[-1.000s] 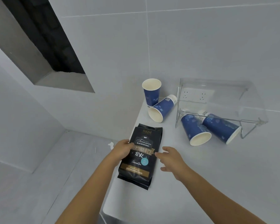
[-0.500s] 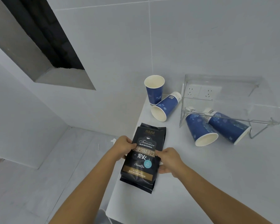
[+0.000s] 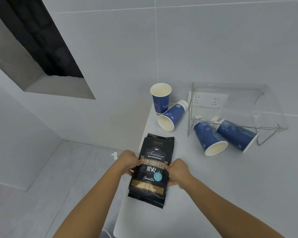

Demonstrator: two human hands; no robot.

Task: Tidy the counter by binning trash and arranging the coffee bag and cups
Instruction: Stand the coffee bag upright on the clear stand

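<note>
Both hands are on the coffee bag [image 3: 151,170] right now: the left hand [image 3: 129,161] is clamped on its left edge about halfway up, fingers curled around the side, and the right hand [image 3: 177,171] is pinching the opposite edge at about the same height. The bag is black with gold lettering, label facing up, and it sits right along the left edge of the counter [image 3: 230,194], top end pointing toward the back wall. Can't really tell if it's lying flat on the surface or lifted slightly off it.

Four blue paper cups further back. One upright cup [image 3: 160,97] stands in the back left corner of the counter, close to the wall. A tipped cup [image 3: 172,115] lies just beside it, touching or nearly touching its base, open mouth aimed toward the front left. The other two are on their sides more toward the middle, under and in front of a clear acrylic cover [image 3: 236,109] that sits over the wall sockets [image 3: 207,100]: the near fallen cup [image 3: 209,136] has its mouth pointing at the front, and the far fallen cup [image 3: 236,134] lies right next to it, mouth facing front right. Those two look like they touch near their bases
</note>
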